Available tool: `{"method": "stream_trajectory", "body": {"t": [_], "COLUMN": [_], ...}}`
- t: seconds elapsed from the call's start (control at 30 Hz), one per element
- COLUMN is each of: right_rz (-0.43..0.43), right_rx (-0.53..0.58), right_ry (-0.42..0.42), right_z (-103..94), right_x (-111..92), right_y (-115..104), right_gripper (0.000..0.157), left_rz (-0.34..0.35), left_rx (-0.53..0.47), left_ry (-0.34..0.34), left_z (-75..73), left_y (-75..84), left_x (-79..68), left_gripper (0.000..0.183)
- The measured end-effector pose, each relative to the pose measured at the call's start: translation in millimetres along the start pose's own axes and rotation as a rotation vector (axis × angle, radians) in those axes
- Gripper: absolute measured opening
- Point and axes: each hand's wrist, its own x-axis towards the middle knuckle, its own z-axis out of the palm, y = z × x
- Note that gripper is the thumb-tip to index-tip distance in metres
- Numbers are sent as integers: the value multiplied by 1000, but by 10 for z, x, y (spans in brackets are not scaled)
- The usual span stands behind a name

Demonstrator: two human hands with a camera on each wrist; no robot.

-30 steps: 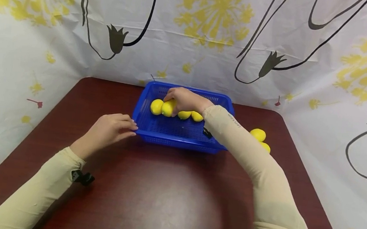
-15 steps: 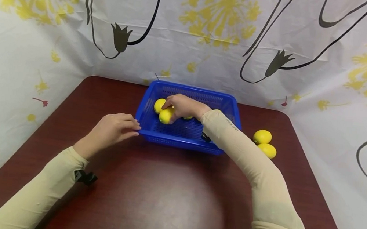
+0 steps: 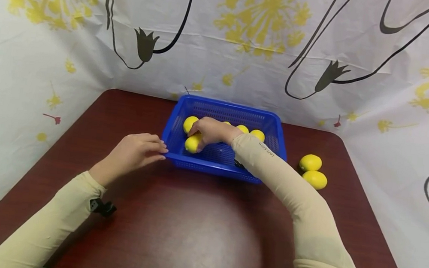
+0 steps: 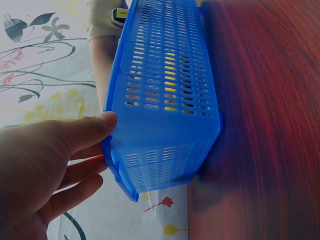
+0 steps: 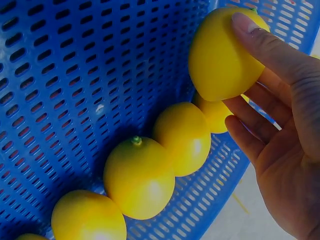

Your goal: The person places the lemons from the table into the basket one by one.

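A blue plastic basket [image 3: 211,166] with slotted walls stands at the table's far side. My left hand [image 3: 135,154] pinches its near left corner; in the left wrist view the thumb [image 4: 95,129] lies on the rim, the other fingers on its far side. Inside the basket my right hand [image 3: 212,131] grips a yellow lemon [image 3: 193,143], thumb on one side and fingers on the other. It is held near the front left of the basket. Behind it several lemons [image 5: 140,177] lie in a row along the back wall, partly hidden by the right hand in the head view.
Two more lemons [image 3: 310,162] lie touching each other on the dark red-brown table [image 3: 190,226], right of the basket. A white cloth [image 3: 205,64] with printed flowers hangs around the back and sides. The right forearm crosses the basket's near right corner.
My right hand has drawn the lemon from the row at the back toward the basket's front left. The left hand stays at the corner. The head view has shifted slightly.
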Motion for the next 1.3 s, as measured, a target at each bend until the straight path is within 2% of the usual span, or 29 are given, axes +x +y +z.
{"method": "stream_trajectory", "body": {"t": [0.33,0.57,1.3], "right_rz": [22,17,20], "right_rx": [-75,-77,-98], "right_ry": [-18,-27,-37], "right_z": [41,67,74], "right_x": [54,61,45], "right_y": [-42,-64,-75], "right_gripper": [58,57,58], "left_rz": [-6,5,-10], "left_rx": [11,12,12], "left_ry": [-7,8,-13], "left_z": [-10,3,0], "left_y": [-3,-10,-9], "left_x": [9,3,-5], "left_gripper": [22,23,21]}}
